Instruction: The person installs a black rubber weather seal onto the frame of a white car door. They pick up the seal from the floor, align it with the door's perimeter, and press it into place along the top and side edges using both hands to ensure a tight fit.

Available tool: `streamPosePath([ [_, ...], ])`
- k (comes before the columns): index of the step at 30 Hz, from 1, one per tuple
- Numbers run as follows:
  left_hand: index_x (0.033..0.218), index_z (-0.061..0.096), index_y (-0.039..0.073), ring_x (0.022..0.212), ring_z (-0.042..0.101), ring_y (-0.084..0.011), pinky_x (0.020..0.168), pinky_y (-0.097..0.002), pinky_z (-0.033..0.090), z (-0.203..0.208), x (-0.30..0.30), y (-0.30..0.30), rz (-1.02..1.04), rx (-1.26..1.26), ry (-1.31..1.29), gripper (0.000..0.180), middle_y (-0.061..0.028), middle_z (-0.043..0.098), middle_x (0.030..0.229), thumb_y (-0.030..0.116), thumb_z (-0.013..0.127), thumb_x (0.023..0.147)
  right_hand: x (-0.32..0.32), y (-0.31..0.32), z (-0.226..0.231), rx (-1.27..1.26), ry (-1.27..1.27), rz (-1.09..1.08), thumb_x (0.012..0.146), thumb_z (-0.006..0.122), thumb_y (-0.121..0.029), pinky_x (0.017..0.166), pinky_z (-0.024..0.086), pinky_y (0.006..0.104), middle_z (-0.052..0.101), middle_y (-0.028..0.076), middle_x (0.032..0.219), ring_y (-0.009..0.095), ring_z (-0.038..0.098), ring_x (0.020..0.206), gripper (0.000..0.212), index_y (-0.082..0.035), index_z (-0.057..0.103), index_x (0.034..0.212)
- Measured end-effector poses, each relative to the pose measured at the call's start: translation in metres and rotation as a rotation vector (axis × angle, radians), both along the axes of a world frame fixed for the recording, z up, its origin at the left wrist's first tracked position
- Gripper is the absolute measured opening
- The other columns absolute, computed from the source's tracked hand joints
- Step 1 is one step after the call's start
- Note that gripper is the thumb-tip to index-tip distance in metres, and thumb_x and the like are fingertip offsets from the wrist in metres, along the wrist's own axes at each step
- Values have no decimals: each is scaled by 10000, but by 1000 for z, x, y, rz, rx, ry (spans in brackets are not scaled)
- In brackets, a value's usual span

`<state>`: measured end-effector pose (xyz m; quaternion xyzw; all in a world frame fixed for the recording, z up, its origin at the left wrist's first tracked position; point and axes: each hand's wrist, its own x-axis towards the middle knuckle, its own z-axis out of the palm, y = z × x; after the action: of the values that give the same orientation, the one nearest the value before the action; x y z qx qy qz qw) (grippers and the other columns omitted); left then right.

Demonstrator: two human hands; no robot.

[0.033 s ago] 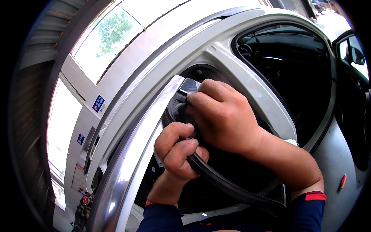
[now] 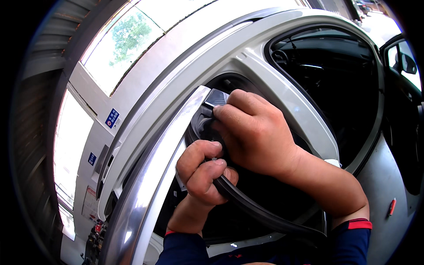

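A long black rubber door seal (image 2: 260, 216) loops down from the upper corner of a car door frame (image 2: 152, 176) with bright metal trim. My left hand (image 2: 201, 172) is closed round this seal, below the corner, with the thumb and fingers curled over it. My right hand (image 2: 258, 128) is closed in a pinch at the corner itself, thumb tip against the dark edge beside the trim. What lies between its fingers is hidden behind them. A dark corner panel (image 2: 217, 96) shows just beyond the right fingertips.
The white car body (image 2: 251, 57) curves behind the door, its front doorway opening on a dark cabin with a steering wheel (image 2: 279, 56). Another open door with a mirror (image 2: 408, 64) stands at far right. A small red object (image 2: 392, 206) lies on the pale surface at right.
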<state>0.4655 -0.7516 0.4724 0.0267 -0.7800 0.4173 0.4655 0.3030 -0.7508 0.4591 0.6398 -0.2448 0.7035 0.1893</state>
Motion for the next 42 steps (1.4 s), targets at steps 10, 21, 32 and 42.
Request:
streamPosePath([
  [10,1119,407,83,836,597,-144,620,-230,500,1,3,4,33,26,-28,201,-132,543,1111,253,504,1079,0,3,3,-50,25,-18,721,765,-57,601,512,344,554,65,845,242,613,713,371,-33,737,1090],
  [21,1130,422,61,989,600,-208,819,-323,503,4,1,-3,7,50,-33,310,-154,574,1140,306,594,1049,0,7,8,28,143,-171,817,691,-90,624,556,318,596,46,927,214,644,778,236,-25,710,1043],
  [32,1090,472,26,909,621,-232,791,-339,535,-1,3,-8,-121,155,-24,183,-178,588,1082,99,590,971,-16,11,0,139,80,-63,830,755,-81,656,561,372,631,80,888,271,679,773,241,-57,737,1069],
  [42,1100,473,33,892,623,-196,741,-297,541,-2,3,-7,-123,146,-5,214,-163,592,1105,208,580,1040,-19,21,-20,229,23,-25,842,772,-79,673,560,405,673,128,904,325,695,784,188,-49,726,1021],
])
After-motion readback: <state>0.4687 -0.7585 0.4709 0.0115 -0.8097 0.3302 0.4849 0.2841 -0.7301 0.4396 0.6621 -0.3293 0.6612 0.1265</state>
